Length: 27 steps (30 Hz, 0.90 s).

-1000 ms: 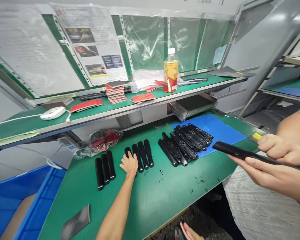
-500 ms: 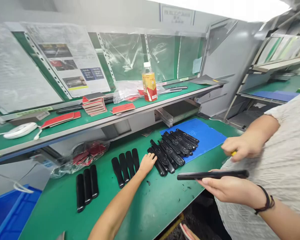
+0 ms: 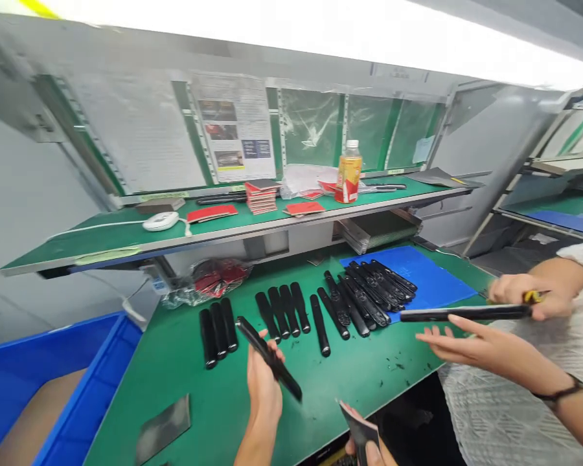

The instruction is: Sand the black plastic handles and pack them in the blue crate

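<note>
My left hand (image 3: 263, 385) holds a long black plastic handle-shaped piece (image 3: 287, 378), tilted above the green table. In my right hand (image 3: 377, 455), low in the head view, is a piece of sandpaper (image 3: 360, 428), dark grey on one face and pinkish at the edge. Behind my left hand lies a row of several black pieces (image 3: 285, 310), with three more black pieces (image 3: 218, 333) to its left. One single black piece (image 3: 320, 325) lies beside a heap of black pieces (image 3: 364, 294), partly on a blue sheet (image 3: 434, 278).
At right, a co-worker's hands (image 3: 495, 353) hold another black piece (image 3: 466, 314) and a yellow-handled tool (image 3: 534, 297). A grey sheet (image 3: 164, 428) lies front left, near a blue bin (image 3: 87, 388). The shelf (image 3: 97, 236) carries a bottle (image 3: 348, 173) and red-backed pads (image 3: 261, 197).
My left hand has lifted a black piece from beside the heap and brought it nearer. My right hand and the sandpaper have come further into view. The camera view has turned left.
</note>
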Each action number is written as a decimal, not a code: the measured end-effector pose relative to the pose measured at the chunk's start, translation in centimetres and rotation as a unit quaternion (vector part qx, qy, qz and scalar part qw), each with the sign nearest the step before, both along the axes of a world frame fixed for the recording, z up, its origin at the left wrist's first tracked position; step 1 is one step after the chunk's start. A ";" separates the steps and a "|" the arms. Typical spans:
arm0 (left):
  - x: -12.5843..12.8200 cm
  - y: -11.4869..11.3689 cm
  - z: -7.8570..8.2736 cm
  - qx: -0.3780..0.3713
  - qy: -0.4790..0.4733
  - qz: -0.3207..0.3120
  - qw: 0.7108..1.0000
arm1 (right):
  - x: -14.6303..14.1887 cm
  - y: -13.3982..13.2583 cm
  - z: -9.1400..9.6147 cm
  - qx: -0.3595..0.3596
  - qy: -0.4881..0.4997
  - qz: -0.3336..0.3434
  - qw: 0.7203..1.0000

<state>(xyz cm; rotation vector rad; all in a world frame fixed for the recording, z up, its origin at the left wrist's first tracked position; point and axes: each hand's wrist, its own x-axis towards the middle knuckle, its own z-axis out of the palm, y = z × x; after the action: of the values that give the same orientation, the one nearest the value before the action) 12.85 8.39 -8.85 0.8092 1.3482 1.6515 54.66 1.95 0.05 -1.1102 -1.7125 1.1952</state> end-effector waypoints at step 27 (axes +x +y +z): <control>-15.4 -13.6 7.6 -0.166 -0.397 -0.175 0.886 | -41.4 0.1 -2.2 0.484 -0.112 0.123 0.859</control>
<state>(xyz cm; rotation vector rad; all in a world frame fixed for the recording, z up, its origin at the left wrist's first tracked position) -2.54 -5.24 -1.26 0.1076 0.7934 1.1989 13.27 2.02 -2.17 -0.4031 -2.2697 0.1898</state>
